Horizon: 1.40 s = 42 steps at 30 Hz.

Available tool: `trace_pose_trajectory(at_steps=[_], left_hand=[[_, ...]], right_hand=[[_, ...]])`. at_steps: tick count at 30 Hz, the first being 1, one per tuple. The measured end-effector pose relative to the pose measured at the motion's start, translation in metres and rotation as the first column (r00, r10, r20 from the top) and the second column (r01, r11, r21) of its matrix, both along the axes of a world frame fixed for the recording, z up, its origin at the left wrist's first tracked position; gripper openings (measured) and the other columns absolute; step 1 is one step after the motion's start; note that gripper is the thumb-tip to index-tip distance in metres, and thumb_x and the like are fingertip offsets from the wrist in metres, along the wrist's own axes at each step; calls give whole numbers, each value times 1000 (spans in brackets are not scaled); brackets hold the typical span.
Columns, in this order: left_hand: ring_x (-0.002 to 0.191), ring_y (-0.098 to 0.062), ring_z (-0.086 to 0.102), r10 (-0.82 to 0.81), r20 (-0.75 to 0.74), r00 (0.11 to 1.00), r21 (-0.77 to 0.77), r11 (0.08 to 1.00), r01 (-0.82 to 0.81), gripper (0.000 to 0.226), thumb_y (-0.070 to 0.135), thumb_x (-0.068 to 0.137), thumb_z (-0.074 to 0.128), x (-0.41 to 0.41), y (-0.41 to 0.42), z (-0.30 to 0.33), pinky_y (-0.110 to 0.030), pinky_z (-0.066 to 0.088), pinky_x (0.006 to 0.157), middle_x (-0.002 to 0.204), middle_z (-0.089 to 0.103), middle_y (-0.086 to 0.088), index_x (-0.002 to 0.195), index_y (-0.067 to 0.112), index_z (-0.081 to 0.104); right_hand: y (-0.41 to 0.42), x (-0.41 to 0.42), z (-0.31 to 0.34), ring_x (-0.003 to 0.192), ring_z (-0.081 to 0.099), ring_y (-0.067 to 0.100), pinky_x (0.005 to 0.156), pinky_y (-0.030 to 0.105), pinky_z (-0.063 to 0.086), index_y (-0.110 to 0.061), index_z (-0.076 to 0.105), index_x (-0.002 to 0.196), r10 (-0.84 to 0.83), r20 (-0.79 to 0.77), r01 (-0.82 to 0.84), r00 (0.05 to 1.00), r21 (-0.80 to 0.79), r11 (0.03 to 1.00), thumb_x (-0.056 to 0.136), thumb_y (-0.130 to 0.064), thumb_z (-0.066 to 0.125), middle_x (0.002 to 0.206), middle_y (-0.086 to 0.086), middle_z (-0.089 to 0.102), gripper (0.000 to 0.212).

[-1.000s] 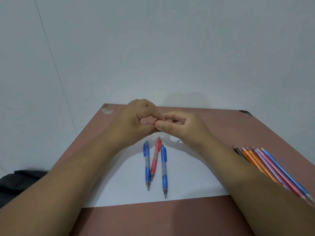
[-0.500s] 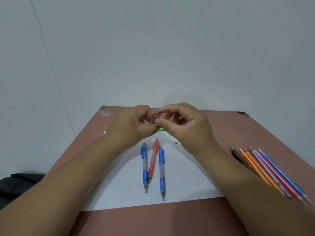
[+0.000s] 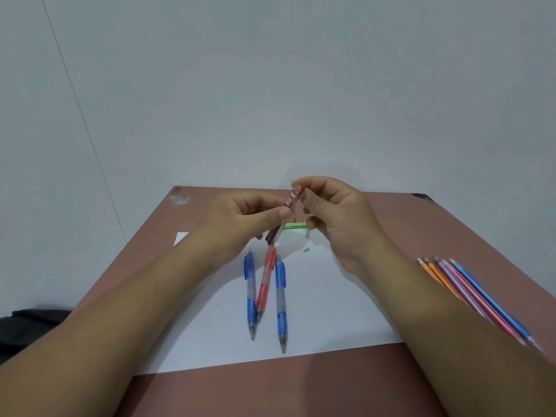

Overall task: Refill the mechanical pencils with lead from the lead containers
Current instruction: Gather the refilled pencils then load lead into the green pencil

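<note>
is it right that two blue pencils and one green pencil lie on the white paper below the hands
Not quite. The head view shows the pencil between the two blue pencils is a red pencil, not green. All three lie on the white paper below the hands.

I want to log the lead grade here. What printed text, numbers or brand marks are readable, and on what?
"2B": white print on the red lead container, held between left hand and right hand.
Smaller white print above it, likely a brand: too blurred to read.
Nothing legible on the mechanical pencils.
</note>
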<state>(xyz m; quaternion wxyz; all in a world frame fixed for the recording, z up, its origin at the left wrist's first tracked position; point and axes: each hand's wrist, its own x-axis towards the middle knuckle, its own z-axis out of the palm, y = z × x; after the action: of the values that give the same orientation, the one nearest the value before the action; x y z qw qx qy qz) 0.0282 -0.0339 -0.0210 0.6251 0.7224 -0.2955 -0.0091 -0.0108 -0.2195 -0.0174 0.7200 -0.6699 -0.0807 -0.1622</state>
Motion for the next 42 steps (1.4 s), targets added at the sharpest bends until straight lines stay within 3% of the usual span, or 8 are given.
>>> trace_pose_trajectory(at_steps=[11, 17, 21, 25, 27, 31, 38, 42], left_hand=[[72, -17, 72, 102, 33, 994, 12, 995, -103, 22, 36, 87, 68, -3, -4, 4, -26, 58, 59, 83, 76, -1, 98, 20, 78], [69, -2, 60, 312, 281, 908, 5, 945, -326, 8, 28, 96, 66, -3, 3, 7, -18, 51, 59, 80, 68, 9, 97, 30, 74], [86, -2, 61, 179, 354, 918, 79, 972, -220, 24, 22, 98, 63, -4, 8, 13, -11, 48, 70, 97, 66, 17, 114, 38, 72], [98, -23, 65, -26, 260, 965, 121, 993, -6, 24, 15, 97, 64, 0, 11, 11, -36, 56, 93, 102, 68, 0, 110, 31, 76], [99, -34, 64, -61, 204, 977, 113, 993, 39, 21, 22, 94, 63, 2, 13, 10, -57, 55, 93, 99, 67, 0, 108, 30, 76], [98, -38, 64, -91, 208, 974, 121, 990, 67, 22, 34, 91, 63, 3, 16, 10, -64, 53, 89, 97, 68, 2, 110, 27, 73], [96, -23, 66, -51, 226, 973, 155, 988, 16, 14, 30, 93, 66, -1, 15, 13, -49, 59, 86, 97, 70, 8, 105, 34, 71], [79, 0, 58, 30, 298, 954, 148, 986, -78, 10, 17, 91, 72, -8, 13, 19, -14, 51, 69, 91, 67, 4, 99, 21, 68]], right_hand=[[-1, 4, -5, 95, 60, 22, 67, 30, 41, -19, 78, 108, 107, -113, -103, 988, 34, 994, 79, -34, 77, 106, 5, 76, 32], [-3, 2, -4, 89, 67, 20, 83, 39, 49, -11, 74, 116, 229, -188, -231, 955, 15, 973, 82, -27, 69, 100, 8, 75, 37], [-1, -4, -2, 83, 71, 22, 78, 36, 60, -10, 75, 112, 338, -251, -333, 907, 67, 941, 85, -23, 67, 95, 9, 75, 31], [-1, -7, -3, 79, 67, 21, 75, 34, 61, -8, 76, 106, 392, -265, -386, 881, 76, 919, 87, -24, 65, 92, 10, 74, 27], [-1, -8, -2, 77, 67, 20, 70, 30, 60, -7, 75, 103, 405, -267, -398, 874, 84, 914, 86, -25, 64, 86, 8, 73, 26], [-1, -12, 0, 71, 69, 19, 61, 27, 57, 1, 68, 106, 463, -257, -441, 848, 142, 886, 90, -22, 59, 82, 10, 73, 29], [-5, -11, -2, 71, 69, 21, 63, 27, 59, 3, 67, 113, 467, -237, -436, 852, 175, 883, 91, -21, 58, 93, 15, 72, 34], [-6, -10, -2, 72, 69, 22, 64, 27, 59, 2, 69, 113, 469, -228, -440, 854, 167, 882, 91, -22, 59, 95, 16, 72, 34]])
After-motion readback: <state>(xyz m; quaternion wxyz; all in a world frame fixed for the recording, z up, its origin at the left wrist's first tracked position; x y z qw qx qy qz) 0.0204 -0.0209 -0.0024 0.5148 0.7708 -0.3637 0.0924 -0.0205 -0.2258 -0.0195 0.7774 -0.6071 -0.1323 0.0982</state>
